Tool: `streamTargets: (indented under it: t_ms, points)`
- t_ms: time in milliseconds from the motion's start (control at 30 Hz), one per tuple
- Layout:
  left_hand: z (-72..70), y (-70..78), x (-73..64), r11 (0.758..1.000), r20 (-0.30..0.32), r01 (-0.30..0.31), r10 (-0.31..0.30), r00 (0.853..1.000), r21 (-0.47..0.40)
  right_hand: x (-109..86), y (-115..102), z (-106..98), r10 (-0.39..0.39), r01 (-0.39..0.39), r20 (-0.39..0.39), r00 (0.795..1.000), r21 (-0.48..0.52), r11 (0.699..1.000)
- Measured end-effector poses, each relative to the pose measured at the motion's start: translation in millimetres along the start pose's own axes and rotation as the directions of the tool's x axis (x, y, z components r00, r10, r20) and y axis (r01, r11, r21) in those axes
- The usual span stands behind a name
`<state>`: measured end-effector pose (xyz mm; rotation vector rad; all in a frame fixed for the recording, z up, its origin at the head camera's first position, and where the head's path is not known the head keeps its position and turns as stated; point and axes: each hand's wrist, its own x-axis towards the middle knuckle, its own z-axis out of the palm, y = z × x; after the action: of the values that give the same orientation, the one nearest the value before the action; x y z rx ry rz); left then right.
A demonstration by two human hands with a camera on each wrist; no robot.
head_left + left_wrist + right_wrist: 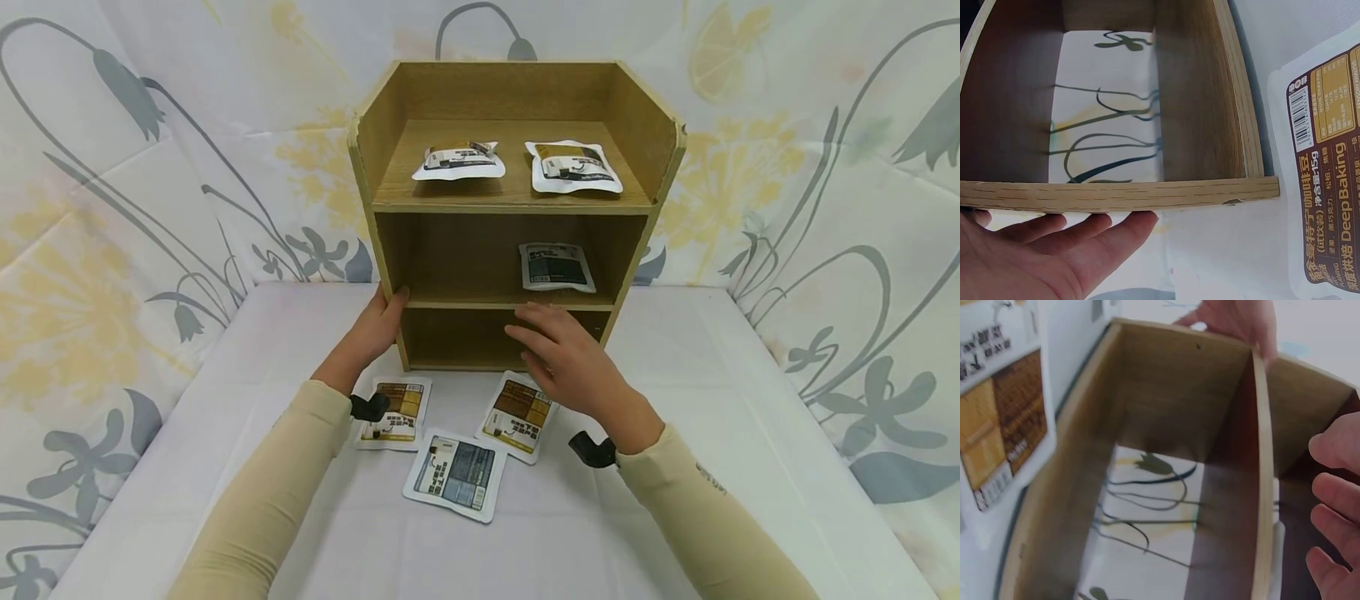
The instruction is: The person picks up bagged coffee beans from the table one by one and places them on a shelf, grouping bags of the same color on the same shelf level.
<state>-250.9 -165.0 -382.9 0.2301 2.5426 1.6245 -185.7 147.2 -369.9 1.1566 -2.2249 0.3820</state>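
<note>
A small wooden shelf (513, 208) stands on the white-covered table. My left hand (375, 323) grips its left side panel, with the thumb around the front edge and the fingers along the outside. In front of the shelf's right half my right hand (566, 354) hovers, fingers loosely bent and holding nothing. A dark-labelled coffee packet (557, 268) lies in the middle compartment, at its right. Partly under my right hand in the head view is a brown-and-yellow coffee packet (517, 415) on the table. The right wrist view shows the right fingers (1335, 481) apart from the boards.
On the top shelf sit two white-edged packets, one left (459, 161) and one right (574, 167). A brown packet (395, 412) lies near my left wrist, and a blue-grey packet (456, 475) lies closer to me. Floral cloth (825, 167) hangs behind.
</note>
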Motion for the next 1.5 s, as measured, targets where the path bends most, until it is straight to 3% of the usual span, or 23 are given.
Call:
streamTargets:
  t_ms: [333,633,800,967,1100,1500]
  points:
    - [-0.1,-1.9,0.3,1.000,-0.003,0.014,-0.014,1.000,0.002,-13.1,-14,20,-0.075,0.070,0.109,0.991,0.046,0.996]
    - [0.4,-2.8,0.9,1.000,-0.001,0.011,-0.011,1.000,-0.001,-20.7,-27,32,-0.140,0.123,0.202,0.969,0.093,0.988]
    - [0.3,-2.9,1.0,1.000,0.000,0.016,-0.016,1.000,-0.002,-24.0,-36,35,-0.159,0.120,0.305,0.939,0.143,0.982]
    - [0.4,-2.7,0.9,1.000,-0.001,0.012,-0.012,1.000,-0.004,-27.9,-45,39,-0.134,0.055,0.452,0.882,0.183,0.981]
    - [0.2,-1.6,0.2,1.000,0.000,0.013,-0.013,1.000,-0.005,-32.0,-51,43,-0.143,0.029,0.521,0.841,0.221,0.975]
    - [-0.4,-2.6,1.2,1.000,0.004,-0.006,0.006,1.000,0.002,-44.3,-63,57,-0.228,0.076,0.548,0.805,0.285,0.955]
